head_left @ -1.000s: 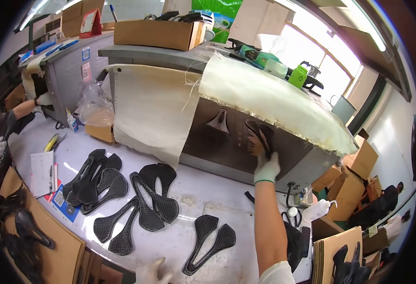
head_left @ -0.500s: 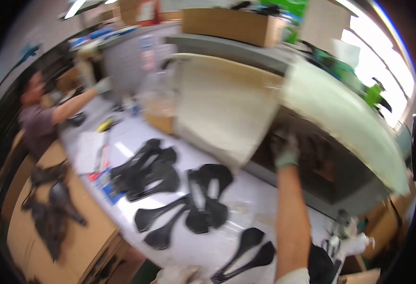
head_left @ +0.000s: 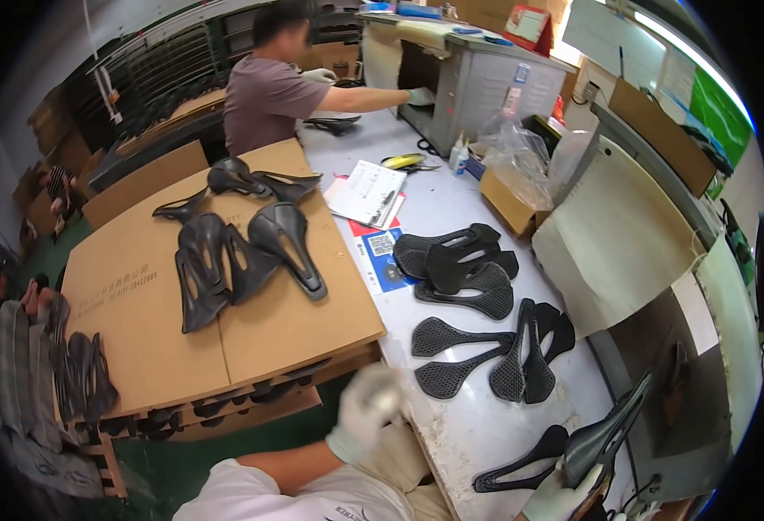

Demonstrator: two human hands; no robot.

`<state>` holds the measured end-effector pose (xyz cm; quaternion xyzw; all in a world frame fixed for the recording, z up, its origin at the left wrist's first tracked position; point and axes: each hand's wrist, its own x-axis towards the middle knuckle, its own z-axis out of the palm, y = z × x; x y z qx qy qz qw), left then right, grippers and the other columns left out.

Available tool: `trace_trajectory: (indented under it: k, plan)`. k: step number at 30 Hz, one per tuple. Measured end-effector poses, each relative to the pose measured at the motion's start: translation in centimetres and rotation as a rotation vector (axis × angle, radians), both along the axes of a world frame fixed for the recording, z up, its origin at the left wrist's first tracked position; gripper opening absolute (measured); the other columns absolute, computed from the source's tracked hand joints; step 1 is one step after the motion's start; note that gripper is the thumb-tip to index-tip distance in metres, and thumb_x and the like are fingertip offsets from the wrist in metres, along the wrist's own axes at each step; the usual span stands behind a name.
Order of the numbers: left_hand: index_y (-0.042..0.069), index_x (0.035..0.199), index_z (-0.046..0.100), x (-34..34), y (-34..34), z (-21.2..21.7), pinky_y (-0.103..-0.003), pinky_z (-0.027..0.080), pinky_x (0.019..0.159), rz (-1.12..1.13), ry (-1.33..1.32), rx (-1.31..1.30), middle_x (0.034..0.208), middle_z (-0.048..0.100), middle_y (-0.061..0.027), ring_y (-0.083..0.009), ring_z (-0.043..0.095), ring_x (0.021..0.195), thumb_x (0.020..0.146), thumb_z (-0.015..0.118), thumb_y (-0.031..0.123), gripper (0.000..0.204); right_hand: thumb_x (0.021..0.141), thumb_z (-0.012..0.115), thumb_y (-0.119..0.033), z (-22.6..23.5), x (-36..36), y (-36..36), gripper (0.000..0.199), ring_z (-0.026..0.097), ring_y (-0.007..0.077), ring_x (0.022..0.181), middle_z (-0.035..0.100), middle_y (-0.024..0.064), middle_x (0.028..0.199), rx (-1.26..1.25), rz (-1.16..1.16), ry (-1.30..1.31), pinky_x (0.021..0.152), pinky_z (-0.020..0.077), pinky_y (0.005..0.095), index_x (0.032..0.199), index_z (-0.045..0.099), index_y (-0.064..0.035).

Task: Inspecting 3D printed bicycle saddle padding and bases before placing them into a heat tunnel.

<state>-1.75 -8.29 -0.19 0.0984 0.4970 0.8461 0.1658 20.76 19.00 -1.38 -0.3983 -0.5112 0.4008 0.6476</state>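
My gloved right hand (head_left: 560, 497) grips a glossy black bicycle saddle (head_left: 592, 441) near the table's right edge, its narrow nose tilted up. Beside it on the white table lies a black saddle pad (head_left: 521, 464) with a long central slot. My gloved left hand (head_left: 369, 412) hovers at the table's near left corner, its fingers smeared by motion. Further off, honeycomb-textured black saddle pads lie in an overlapping group (head_left: 529, 356), with a pile of similar pads (head_left: 464, 269) behind them.
Several black saddles (head_left: 286, 239) rest on a cardboard box (head_left: 147, 321) at left. To the right stands a grey metal box (head_left: 625, 347) with a hanging cream flap (head_left: 634, 230). A co-worker (head_left: 269, 95) reaches into another grey cabinet (head_left: 486, 95). A notebook (head_left: 369, 193) lies on the table.
My right hand has come out of the grey box and now holds a saddle low at the right. My left hand has come further into view. The view has swung left.
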Motion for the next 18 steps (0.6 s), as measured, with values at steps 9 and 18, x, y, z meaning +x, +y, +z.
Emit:
trace_trajectory:
  k: [9,18]
  plan:
    - [0.008,0.121,0.063,-17.4,-14.8,0.6,-0.03,0.05,0.075,0.377,-0.409,0.585,0.105,0.065,-0.0012,-0.016,0.061,0.093,0.104,0.067,0.039,0.036,0.058,0.098,-0.001,-1.2,1.3,-2.3,0.079,0.064,0.0427,0.117,0.062,0.0275,0.129,0.118,0.069,-0.15,0.095,0.0578,0.0509,0.128,0.062,0.0043]
    - [0.002,0.118,0.063,-1.3,-1.6,2.2,-0.033,0.048,0.059,0.184,0.066,0.008,0.09,0.068,-0.0096,-0.0179,0.06,0.065,0.107,0.058,0.031,0.032,0.104,0.063,-0.032,0.9,3.7,-4.3,0.05,0.064,0.0229,0.118,0.07,0.0102,0.128,-0.423,0.192,0.539,0.096,0.0472,0.036,0.144,0.06,-0.0025]
